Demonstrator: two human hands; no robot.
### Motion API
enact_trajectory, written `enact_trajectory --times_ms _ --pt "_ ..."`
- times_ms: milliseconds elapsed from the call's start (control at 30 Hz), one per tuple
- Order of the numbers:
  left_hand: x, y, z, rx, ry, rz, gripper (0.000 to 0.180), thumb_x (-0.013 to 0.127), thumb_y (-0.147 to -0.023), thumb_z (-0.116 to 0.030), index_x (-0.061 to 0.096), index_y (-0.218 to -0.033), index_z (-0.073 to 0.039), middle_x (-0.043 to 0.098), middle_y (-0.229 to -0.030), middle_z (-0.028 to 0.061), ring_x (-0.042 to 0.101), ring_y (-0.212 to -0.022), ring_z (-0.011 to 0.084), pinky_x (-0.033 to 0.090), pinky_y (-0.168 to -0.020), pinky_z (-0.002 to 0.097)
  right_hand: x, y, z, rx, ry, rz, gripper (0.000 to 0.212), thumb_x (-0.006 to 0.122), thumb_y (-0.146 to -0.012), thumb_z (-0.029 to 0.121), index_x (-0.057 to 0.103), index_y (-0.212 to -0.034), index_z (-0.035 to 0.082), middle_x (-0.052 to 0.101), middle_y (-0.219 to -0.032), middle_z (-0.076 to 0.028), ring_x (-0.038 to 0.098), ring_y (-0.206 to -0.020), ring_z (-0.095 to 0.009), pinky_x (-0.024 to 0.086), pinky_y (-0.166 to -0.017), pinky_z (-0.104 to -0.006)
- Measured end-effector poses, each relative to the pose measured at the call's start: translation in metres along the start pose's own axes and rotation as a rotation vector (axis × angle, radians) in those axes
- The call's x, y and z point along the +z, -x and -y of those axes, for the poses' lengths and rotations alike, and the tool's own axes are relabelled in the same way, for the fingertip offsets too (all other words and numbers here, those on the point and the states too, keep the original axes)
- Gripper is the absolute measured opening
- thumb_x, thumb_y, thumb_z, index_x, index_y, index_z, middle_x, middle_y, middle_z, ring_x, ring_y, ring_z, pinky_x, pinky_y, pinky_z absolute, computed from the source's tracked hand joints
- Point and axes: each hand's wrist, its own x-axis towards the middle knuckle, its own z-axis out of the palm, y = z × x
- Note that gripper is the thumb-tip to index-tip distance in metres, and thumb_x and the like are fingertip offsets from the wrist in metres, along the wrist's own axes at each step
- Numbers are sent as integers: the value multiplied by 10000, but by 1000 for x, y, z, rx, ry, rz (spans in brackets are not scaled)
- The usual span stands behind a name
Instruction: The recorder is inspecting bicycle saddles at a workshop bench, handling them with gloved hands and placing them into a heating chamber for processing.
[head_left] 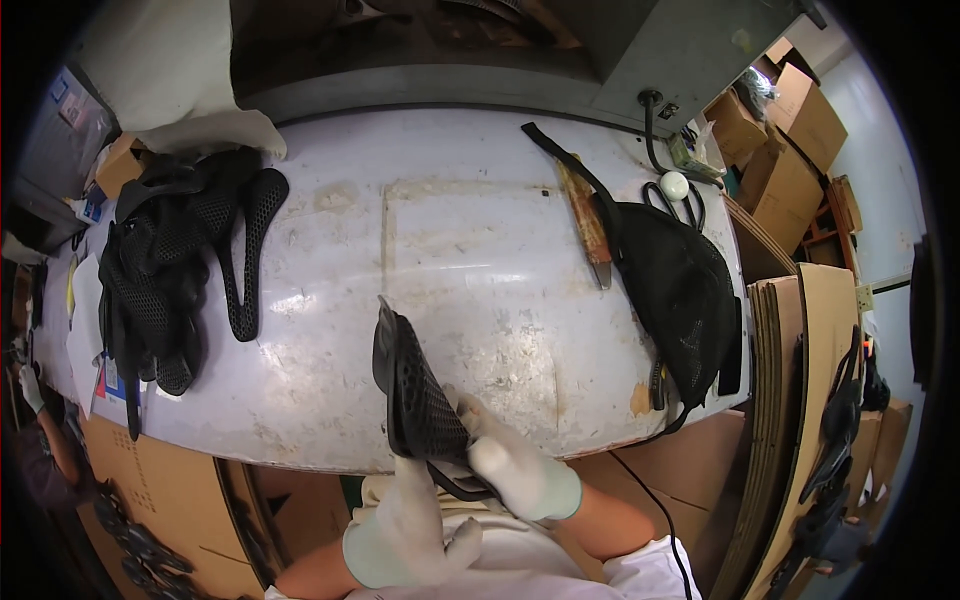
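The white-gloved left hand (410, 525), grip unclear, supports the black, curved, honeycombed piece (425, 400); white-gloved right hand (508, 465) pinches its side, seemingly for steadiness.

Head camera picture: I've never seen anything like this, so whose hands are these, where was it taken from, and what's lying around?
There is no robot here: the left hand and right hand are a person's, in pale gloves. A camera on the person's head looks down, and its wide fisheye lens bends straight edges. Both hands hold a black mesh piece. On the pale table, similar black pieces are heaped at left; a black bag-like item lies at right.
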Motion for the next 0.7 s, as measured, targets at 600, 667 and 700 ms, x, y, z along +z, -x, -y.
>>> enact_trajectory --times_ms 600,667,700 --pt "12 -7 17 302 683 -246 1086 648 -790 -54 -3 -1660 -38 394 -1581 271 552 -1346 297 407 -1165 430 11 -9 -10 -60 -364 170 983 435 -1025 745 290 -1586 -50 490 -1504 -199 487 -1405 -325 356 -1180 -397" --pt "11 -3 2 114 672 -358 1027 661 -801 -68 77 -1645 -38 474 -1500 247 597 -1236 268 453 -1098 413 21 1 -9 -26 -317 114 1010 405 -1027 753 242 -1609 -55 499 -1488 -204 494 -1404 -321 366 -1169 -388" --pt "10 0 -8 -77 656 -469 970 675 -812 -82 157 -1631 -37 555 -1418 223 642 -1126 240 499 -1030 396 27 0 0 7 -272 59 1037 376 -1028 762 194 -1633 -60 507 -1473 -210 501 -1403 -316 376 -1157 -379"
